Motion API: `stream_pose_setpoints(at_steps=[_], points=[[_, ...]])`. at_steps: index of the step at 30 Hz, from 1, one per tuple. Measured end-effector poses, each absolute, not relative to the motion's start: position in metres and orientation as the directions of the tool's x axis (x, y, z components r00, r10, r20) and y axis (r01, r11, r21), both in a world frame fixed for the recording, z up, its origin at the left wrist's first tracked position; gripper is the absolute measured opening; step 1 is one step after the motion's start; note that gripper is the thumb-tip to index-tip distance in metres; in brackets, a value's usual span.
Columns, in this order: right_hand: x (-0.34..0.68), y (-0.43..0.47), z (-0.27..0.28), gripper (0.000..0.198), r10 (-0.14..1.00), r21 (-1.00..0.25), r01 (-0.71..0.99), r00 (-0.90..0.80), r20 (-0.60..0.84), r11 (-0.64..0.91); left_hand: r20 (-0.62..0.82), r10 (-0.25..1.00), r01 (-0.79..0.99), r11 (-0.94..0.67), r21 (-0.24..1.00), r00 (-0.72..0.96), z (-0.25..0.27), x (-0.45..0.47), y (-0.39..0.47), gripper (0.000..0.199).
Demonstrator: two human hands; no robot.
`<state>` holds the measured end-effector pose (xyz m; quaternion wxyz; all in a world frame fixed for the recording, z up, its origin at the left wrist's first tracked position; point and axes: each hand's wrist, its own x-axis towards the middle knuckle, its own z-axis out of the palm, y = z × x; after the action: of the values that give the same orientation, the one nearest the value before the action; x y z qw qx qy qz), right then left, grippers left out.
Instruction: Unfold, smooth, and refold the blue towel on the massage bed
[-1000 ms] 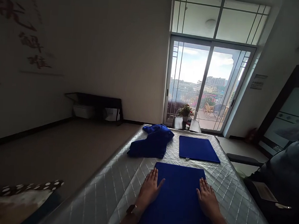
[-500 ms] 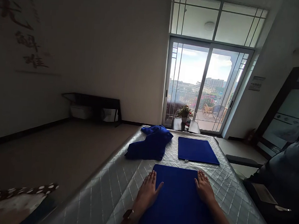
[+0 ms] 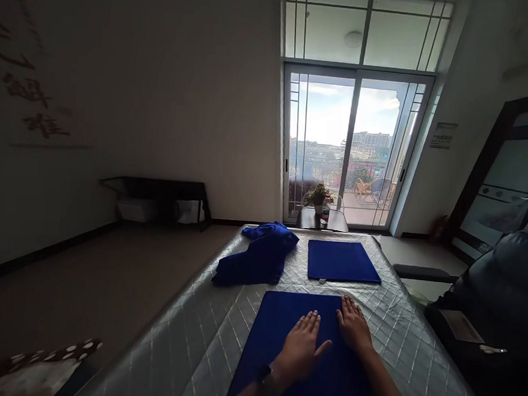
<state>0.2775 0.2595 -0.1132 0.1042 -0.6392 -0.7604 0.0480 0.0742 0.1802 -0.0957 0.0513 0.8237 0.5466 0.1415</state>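
Observation:
A flat blue cloth panel (image 3: 278, 319), possibly a folded garment or a cover, lies in front of me on a silver quilted mattress (image 3: 204, 332). My left hand (image 3: 301, 348) is over the middle of this cloth, fingers stretched out and thumb apart; whether it presses down or hovers I cannot tell. Along the cloth's far right edge rests my right hand (image 3: 355, 325), flat with fingers extended. Beyond it lies a second flat blue piece (image 3: 344, 261) with a small white tag at its near edge. Left of that is a crumpled blue cloth (image 3: 257, 255).
A small table (image 3: 305, 218) with a potted plant (image 3: 319, 194) and a bottle (image 3: 325, 209) stands past the mattress, before a sliding glass door. A dark armchair (image 3: 506, 287) is at the right. At lower left is a dotted cloth (image 3: 30, 362); a low black bench (image 3: 165, 191) stands by the wall.
My left hand has moved right, from the cloth's left edge to over its middle. The right hand stays at the right edge. The view has shifted slightly.

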Motion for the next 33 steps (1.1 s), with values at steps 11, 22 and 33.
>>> stream_pose_setpoints(at_steps=[11, 22, 33], points=[[0.281, 0.265, -0.124, 0.064, 0.977, -0.145, 0.969, -0.188, 0.099, 0.201, 0.175, 0.943, 0.877, -0.328, 0.35, 0.283, -0.113, 0.111, 0.246, 0.078], [0.276, 0.256, -0.108, 0.064, 0.98, -0.199, 0.964, -0.154, 0.129, 0.177, 0.211, 0.975, 0.974, 0.018, 0.227, -0.067, -0.107, -0.056, 0.216, 0.077], [0.296, 0.161, -0.074, 0.05, 0.855, -0.275, 0.822, -0.414, 0.313, 0.499, 0.214, 0.951, 0.913, -0.28, 0.295, 0.223, -0.091, -0.078, 0.131, 0.054]])
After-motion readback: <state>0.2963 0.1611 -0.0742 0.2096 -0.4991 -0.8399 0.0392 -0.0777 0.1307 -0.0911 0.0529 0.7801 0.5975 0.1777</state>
